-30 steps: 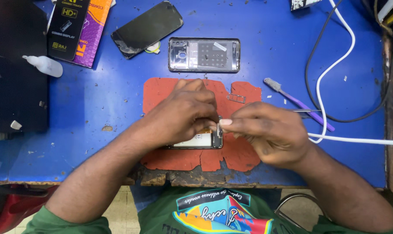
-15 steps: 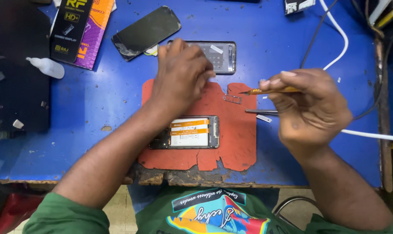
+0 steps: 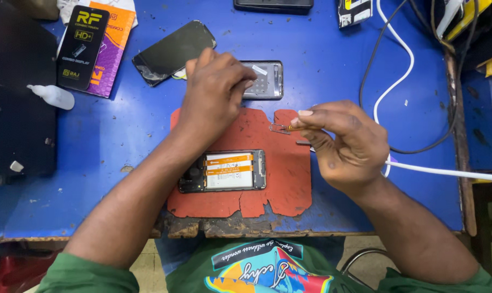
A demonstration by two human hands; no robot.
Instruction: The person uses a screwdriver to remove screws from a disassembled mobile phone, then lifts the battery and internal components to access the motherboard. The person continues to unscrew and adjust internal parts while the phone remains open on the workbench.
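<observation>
Bright, even overhead light — soft shadows, sharp centre, edges perhaps slightly stretched.

Blue table (image 3: 121, 141), red mat (image 3: 289, 179), white cable (image 3: 446, 172)

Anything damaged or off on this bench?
Yes. The blue table's near edge is chipped and crumbling below the red-brown work mat. The dark phone screen panel lying askew at the back looks cracked at its lower left corner. The opened phone with the orange-and-white battery lies backless, apparently mid-repair.

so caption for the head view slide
Left hand on phone back cover, right hand holding tweezers above opened phone.
</observation>
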